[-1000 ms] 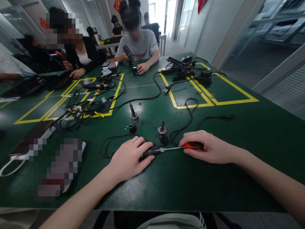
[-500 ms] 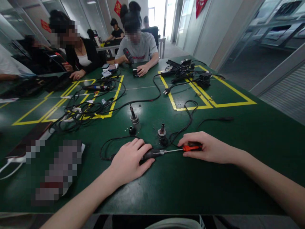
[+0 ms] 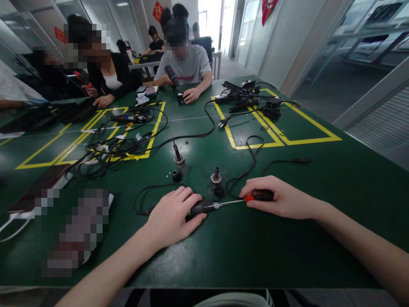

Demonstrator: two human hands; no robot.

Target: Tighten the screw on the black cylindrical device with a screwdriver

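My left hand (image 3: 176, 216) presses a black cylindrical corded tool (image 3: 200, 207) onto the green table, fingers wrapped over its body. In my right hand (image 3: 271, 198) is a screwdriver (image 3: 260, 196) with a red and black handle, gripped between thumb and fingers. Its thin metal shaft points left and lies over the silvery end of the black tool; whether the tip is seated in a screw cannot be made out. Just beyond stand a metal shaft part (image 3: 216, 179) with a black ring (image 3: 219, 190) beside it, and a taller metal part (image 3: 179, 160) next to a small black cap (image 3: 176, 176).
Tangled black cables (image 3: 105, 145) lie at the left, and more cords and adapters (image 3: 246, 98) are heaped at the back right. A phone (image 3: 41, 187) with a white cable and a pixelated object (image 3: 78, 230) are to my left. Co-workers (image 3: 188, 64) sit across the table.
The screwdriver handle has turned in my right hand, showing more black and less red. My left hand and the black tool stay nearly where they were.
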